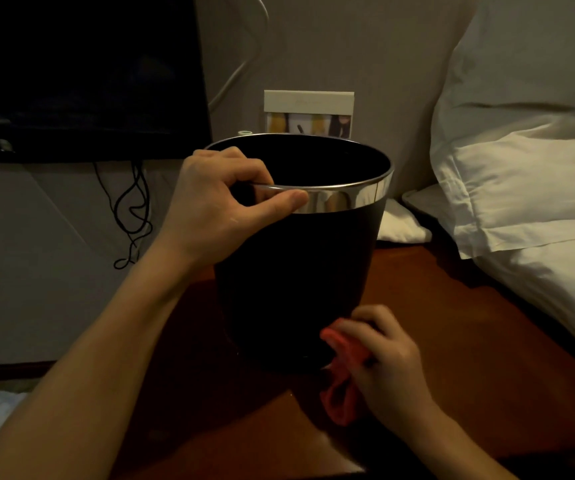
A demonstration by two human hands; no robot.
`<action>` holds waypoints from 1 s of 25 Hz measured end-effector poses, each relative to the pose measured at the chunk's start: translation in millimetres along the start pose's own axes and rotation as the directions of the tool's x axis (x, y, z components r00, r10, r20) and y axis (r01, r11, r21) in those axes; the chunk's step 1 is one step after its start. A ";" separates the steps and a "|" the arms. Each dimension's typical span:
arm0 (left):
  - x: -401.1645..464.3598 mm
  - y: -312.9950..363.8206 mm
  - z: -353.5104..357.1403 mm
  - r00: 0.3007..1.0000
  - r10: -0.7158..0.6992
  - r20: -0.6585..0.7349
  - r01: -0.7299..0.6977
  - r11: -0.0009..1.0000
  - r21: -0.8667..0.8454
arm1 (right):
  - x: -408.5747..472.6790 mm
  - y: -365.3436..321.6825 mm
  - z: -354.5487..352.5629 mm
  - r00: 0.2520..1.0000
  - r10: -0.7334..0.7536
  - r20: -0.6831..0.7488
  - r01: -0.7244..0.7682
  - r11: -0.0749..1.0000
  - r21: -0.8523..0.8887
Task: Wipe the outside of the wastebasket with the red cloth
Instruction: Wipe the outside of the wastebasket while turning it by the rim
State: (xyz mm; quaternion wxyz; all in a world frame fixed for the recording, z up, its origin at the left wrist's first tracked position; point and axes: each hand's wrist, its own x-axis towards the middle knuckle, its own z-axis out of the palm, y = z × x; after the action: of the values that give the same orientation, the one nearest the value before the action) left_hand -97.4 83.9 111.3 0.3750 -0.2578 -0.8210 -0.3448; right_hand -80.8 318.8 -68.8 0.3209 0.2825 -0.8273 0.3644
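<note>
A black wastebasket (293, 278) with a shiny metal band around its rim stands upright on a dark wooden table (452, 341). My left hand (216, 206) grips the near left part of the rim, thumb on the metal band and fingers curled over the edge. My right hand (383, 362) holds a bunched red cloth (344, 375) pressed against the lower right side of the basket, close to its base. Part of the cloth hangs down toward the table. The basket's inside looks dark and I cannot tell what it holds.
White pillows and bedding (521, 188) crowd the right side, reaching the table edge. A white card stand (308, 112) leans against the wall behind the basket. A dark screen (81, 74) hangs at the upper left with black cables (133, 213) dangling below it.
</note>
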 end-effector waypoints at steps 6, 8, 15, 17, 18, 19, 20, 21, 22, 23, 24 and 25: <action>0.3 -2.5 1.4 1.000 -0.009 -0.020 0.009 1.000 0.010 | 53.5 -23.2 -21.7 0.938 0.147 -0.314 -0.088 0.977 0.193; 0.2 -2.6 1.6 1.000 -0.014 -0.015 0.015 1.000 0.007 | 42.1 -22.3 -13.0 0.935 0.181 -0.304 -0.115 0.968 0.221; -0.3 -2.8 0.8 1.000 -0.006 -0.003 0.006 1.000 0.002 | -15.4 0.4 10.7 0.989 -0.050 0.138 0.069 0.989 -0.130; -0.4 -1.7 1.6 1.000 -0.020 0.006 0.020 1.000 -0.015 | -2.9 -7.8 2.6 0.997 -0.069 0.032 0.073 0.987 -0.142; 0.3 -1.6 1.6 1.000 -0.024 0.007 0.024 1.000 -0.014 | 4.0 -12.1 -1.7 0.997 -0.060 -0.052 0.053 0.991 -0.125; 0.7 -1.4 0.9 1.000 -0.025 0.007 0.025 1.000 -0.003 | 8.5 -15.7 -3.1 0.992 -0.071 -0.102 0.059 0.991 -0.120; 1.1 -1.7 0.6 1.000 -0.024 0.009 0.024 1.000 0.004 | 8.9 -19.0 -0.8 0.990 -0.087 -0.109 0.073 0.990 -0.124; 1.9 -2.3 0.0 1.000 -0.020 0.009 0.020 1.000 0.000 | 5.4 -20.0 5.4 0.990 -0.112 -0.082 0.099 0.984 -0.146; 2.1 -2.6 -0.4 1.000 -0.017 0.009 0.017 1.000 -0.007 | -1.7 -19.9 14.0 0.990 -0.141 -0.006 0.137 0.972 -0.193; 1.7 -2.6 -0.2 1.000 -0.014 0.008 0.014 1.000 -0.006 | -9.8 -20.2 23.3 0.985 -0.143 0.094 0.162 0.959 -0.234; 1.1 -2.3 0.1 1.000 -0.010 0.007 0.010 1.000 -0.002 | -16.2 -20.5 30.0 0.976 -0.132 0.175 0.175 0.949 -0.264; 0.7 -2.3 0.5 1.000 -0.008 0.009 0.008 1.000 0.000 | -19.3 -17.7 33.3 0.969 -0.114 0.219 0.172 0.947 -0.271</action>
State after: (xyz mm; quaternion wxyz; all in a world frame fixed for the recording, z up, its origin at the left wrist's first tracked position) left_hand -99.6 82.9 110.8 0.3699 -0.2562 -0.8236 -0.3453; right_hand -66.9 287.1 -93.1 0.2990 0.3277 -0.8768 0.1855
